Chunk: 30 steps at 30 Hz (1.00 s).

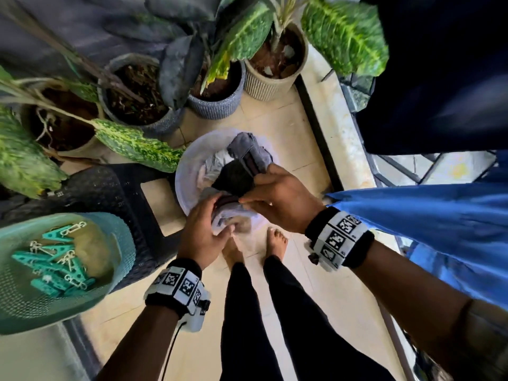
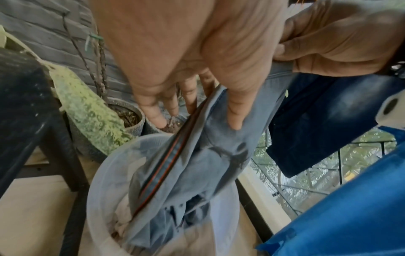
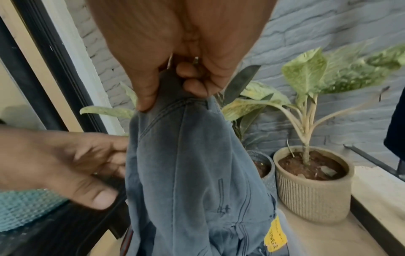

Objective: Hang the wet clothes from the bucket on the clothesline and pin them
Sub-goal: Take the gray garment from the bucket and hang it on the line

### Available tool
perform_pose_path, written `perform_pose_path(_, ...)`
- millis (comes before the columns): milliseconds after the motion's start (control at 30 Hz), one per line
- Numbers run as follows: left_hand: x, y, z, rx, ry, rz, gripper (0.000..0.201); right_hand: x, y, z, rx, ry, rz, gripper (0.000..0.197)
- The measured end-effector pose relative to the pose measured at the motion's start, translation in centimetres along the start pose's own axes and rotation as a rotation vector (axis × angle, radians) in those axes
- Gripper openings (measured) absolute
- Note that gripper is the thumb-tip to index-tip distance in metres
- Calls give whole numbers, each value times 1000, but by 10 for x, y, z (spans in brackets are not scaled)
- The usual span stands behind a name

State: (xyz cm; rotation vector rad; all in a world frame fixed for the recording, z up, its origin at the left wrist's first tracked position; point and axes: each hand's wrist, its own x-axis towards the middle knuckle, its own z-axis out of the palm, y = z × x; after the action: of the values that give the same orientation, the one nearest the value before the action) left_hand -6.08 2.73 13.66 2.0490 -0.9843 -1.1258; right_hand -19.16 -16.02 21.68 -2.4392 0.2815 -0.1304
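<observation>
Seen from above, a person's right hand (image 1: pixel 277 200) and left hand (image 1: pixel 204 231) both grip a grey denim garment (image 2: pixel 197 164), fingers curled into its top edge. Its lower part trails into a translucent bucket (image 1: pixel 189 171) of clothes on the tiled floor. Teal clothespins (image 1: pixel 55 259) fill a basket (image 1: pixel 121 237) at left.

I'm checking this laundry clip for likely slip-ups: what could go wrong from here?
The grey wet jeans are held only at one edge by the left hand and right hand; they may slip back into the translucent white bucket. Their hanging end could drag out the pale cloth beneath, or swing against the ribbed beige plant pot.
</observation>
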Motion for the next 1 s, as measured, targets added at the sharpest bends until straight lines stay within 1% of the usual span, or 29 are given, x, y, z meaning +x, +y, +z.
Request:
perform_pose_path(100, 4, 20, -20, 44, 55, 38, 61, -7, -15, -17, -27, -14, -47, 14)
perform_pose_path(167, 0, 36, -30, 80, 20, 36, 51, -18, -22, -30, -45, 9, -45, 19)
perform_pose_path(233, -8, 54, -35, 127, -38, 22, 46, -31, -26, -43, -76, 41, -17, 21)
perform_pose_path(333, -27, 81, -42, 190, -16, 92, 42, -47, -29, -67, -108, 49, 75, 14)
perform_pose_path(400, -36, 101, -51, 210, 14, 130, 40, -53, -30, -83, -93, 47, 164, 9)
perform_pose_path(433, -40, 110, -55, 224, 39, 137, 39, -55, -29, -89, -78, 37, 217, 10)
perform_pose_path(500, -48, 134, -63, 233, 81, 162, 44, -59, -27, -100, -53, -21, 309, 19)
perform_pose_path(567, -55, 163, -73, 234, 105, 213, 52, -58, -25, -106, -93, -125, 346, 29)
perform_pose_path(633, -57, 191, -83, 239, 142, 242, 45, -57, -24, -108, -171, -213, 352, 30)
perform_pose_path(667, -58, 202, -88, 225, 160, 250, 42, -57, -24, -107, -195, -243, 379, 31)
perform_pose_path(700, -59, 213, -94, 211, 171, 264, 40, -55, -24, -107, -202, -262, 409, 36)
perform_pose_path(767, -61, 230, -105, 218, 175, 295, 41, -52, -28, -103, -129, -310, 494, 55)
perform_pose_path(800, -63, 237, -112, 234, 190, 310, 40, -49, -32, -104, -75, -320, 533, 57)
perform_pose_path(900, -64, 248, -133, 220, 259, 322, 41, -43, -37, -112, 125, -274, 572, 47)
perform_pose_path(933, -65, 250, -139, 193, 275, 315, 39, -44, -37, -116, 167, -258, 560, 44)
perform_pose_path(1000, -68, 252, -150, 157, 309, 309, 33, -47, -36, -122, 163, -232, 492, 34)
